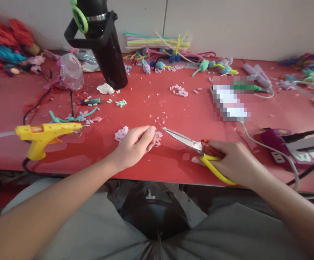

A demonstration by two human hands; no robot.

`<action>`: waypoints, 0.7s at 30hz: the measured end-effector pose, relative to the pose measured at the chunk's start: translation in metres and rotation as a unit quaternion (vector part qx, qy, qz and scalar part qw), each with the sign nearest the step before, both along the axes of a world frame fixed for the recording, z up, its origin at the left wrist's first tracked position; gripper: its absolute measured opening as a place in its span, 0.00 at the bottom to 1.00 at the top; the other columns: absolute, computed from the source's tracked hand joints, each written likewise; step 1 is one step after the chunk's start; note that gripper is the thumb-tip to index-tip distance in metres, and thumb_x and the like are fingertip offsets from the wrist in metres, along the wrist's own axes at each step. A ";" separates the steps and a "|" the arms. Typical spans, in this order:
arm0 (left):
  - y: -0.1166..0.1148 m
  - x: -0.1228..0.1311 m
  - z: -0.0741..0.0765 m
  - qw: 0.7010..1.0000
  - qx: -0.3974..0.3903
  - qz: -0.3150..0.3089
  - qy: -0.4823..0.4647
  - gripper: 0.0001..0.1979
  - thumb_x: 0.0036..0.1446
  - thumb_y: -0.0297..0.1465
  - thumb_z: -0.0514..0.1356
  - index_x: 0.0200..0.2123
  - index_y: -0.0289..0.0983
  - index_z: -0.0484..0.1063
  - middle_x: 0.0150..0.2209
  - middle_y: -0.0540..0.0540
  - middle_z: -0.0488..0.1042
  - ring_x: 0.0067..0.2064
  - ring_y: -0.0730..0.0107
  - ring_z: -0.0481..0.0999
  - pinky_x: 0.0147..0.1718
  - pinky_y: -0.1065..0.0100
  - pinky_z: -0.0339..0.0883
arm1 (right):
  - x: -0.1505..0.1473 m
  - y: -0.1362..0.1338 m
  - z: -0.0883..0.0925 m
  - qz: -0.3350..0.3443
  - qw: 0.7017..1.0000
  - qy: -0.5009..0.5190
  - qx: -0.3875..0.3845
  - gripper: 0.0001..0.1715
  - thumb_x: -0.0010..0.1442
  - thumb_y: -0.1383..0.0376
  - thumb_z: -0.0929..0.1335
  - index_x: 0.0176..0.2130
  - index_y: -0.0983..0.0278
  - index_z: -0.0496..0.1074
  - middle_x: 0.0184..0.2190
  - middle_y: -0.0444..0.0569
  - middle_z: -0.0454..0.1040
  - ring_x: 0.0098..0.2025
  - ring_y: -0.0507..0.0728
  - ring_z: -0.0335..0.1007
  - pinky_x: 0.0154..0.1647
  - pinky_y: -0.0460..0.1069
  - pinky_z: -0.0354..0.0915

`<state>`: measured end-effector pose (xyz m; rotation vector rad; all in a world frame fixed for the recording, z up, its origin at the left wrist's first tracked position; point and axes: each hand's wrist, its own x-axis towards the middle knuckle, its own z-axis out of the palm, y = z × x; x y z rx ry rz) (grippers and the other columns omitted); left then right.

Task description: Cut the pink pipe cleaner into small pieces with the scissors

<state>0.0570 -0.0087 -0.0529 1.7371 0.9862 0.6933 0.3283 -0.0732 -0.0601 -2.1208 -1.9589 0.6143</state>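
Observation:
My right hand [227, 159] grips a pair of scissors [185, 140] with one red and one yellow handle. Their blades look nearly closed and point left; a tiny pale bit [164, 128] sits at the tip. Just left of that tip, my left hand [139, 141] is closed, thumb pressed against the fingers; whatever is between them is too small or hidden to name. Short pink-lilac cut pieces [121, 133] lie beside and partly behind my left hand, with more pink bits [158, 138] under its fingertips.
A yellow glue gun [48, 131] lies at left, nozzle pointing right. Behind stand a black tumbler [110, 57] and a plastic cup [72, 72]. Pipe cleaners [157, 41] lie along the wall. At right are a pixelated phone-like object [229, 101], a purple power strip [278, 148] and cables.

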 end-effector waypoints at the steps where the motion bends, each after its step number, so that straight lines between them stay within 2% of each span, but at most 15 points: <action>1: 0.000 0.000 0.000 1.000 -0.001 0.001 -0.001 0.23 0.72 0.37 0.47 0.23 0.36 0.60 0.21 0.53 0.62 0.22 0.80 0.62 0.22 0.74 0.56 | 0.000 -0.001 0.000 0.003 1.000 -0.002 0.000 0.35 0.48 0.36 0.69 0.22 0.59 0.52 0.21 0.39 0.46 0.25 0.52 0.39 0.22 0.48 0.48; 6: 0.000 0.001 0.000 1.000 -0.012 0.003 -0.008 0.22 0.72 0.37 0.47 0.24 0.36 0.60 0.20 0.53 0.61 0.22 0.80 0.60 0.21 0.74 0.55 | 0.001 -0.003 0.000 0.020 1.000 -0.006 -0.004 0.35 0.49 0.38 0.70 0.23 0.58 0.50 0.21 0.39 0.47 0.25 0.53 0.38 0.22 0.48 0.48; 13: 0.001 0.001 0.002 1.000 -0.017 0.001 -0.008 0.20 0.72 0.36 0.47 0.26 0.36 0.62 0.20 0.53 0.62 0.21 0.80 0.61 0.21 0.74 0.56 | -0.001 -0.001 0.003 0.004 1.000 -0.012 -0.013 0.37 0.47 0.35 0.69 0.22 0.59 0.50 0.21 0.39 0.46 0.26 0.53 0.37 0.22 0.49 0.49; 21: 0.000 0.000 -0.001 1.000 -0.026 0.000 -0.016 0.20 0.71 0.39 0.48 0.27 0.37 0.62 0.21 0.53 0.62 0.22 0.79 0.60 0.20 0.75 0.55 | -0.004 0.000 0.005 0.003 1.000 -0.011 -0.013 0.38 0.45 0.33 0.69 0.22 0.59 0.51 0.20 0.40 0.47 0.25 0.53 0.38 0.22 0.48 0.48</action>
